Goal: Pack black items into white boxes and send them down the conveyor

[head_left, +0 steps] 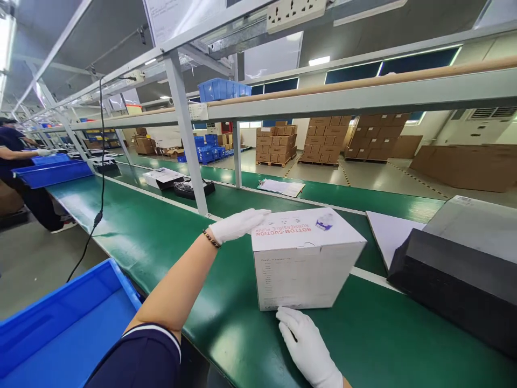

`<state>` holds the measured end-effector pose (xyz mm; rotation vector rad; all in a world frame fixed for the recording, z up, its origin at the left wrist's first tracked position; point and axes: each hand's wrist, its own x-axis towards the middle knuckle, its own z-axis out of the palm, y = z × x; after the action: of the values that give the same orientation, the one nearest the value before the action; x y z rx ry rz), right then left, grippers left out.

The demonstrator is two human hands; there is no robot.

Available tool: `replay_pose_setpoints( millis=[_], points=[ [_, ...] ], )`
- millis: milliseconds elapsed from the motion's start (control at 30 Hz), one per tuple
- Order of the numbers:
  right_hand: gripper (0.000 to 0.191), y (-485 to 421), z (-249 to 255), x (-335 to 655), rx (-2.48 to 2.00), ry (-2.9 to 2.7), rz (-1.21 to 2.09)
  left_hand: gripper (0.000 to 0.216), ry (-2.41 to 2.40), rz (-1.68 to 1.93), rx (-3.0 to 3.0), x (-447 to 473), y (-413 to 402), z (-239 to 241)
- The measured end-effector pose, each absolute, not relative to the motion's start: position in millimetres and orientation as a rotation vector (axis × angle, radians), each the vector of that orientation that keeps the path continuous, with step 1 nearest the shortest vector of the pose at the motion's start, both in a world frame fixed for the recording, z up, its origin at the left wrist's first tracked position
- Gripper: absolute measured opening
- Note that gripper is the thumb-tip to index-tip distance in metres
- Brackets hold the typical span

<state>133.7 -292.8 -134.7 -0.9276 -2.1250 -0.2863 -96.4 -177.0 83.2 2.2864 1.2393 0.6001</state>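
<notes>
Box (pixel 302 258) closed and upright on belt (pixel 161 237), left hand (pixel 236 225) flat on its lid, fingers together, right hand (pixel 305 342) with fingers slightly spread touching its lower front edge; not yet moved on.

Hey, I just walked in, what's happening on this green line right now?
A person in white gloves has a white box standing on the green belt. The left hand lies flat on the box's top at its left edge, and the right hand touches the bottom of its near side. A stack of dark sheets lies to the right, and a blue bin sits at the near left. Further down the line, another person stands by another blue bin.
</notes>
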Motion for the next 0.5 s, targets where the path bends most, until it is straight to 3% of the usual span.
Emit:
replay_pose_setpoints(
  millis=[333,500],
  points=[
    [0.031,-304,-160,118,-0.707,-2.191,-0.164,0.060,1.552,0.864,2.016,-155,-224,66],
    [0.020,-311,-170,100,-0.612,-2.318,-0.065,0.059,1.718,0.862,2.065,-170,-238,60]
  ],
)
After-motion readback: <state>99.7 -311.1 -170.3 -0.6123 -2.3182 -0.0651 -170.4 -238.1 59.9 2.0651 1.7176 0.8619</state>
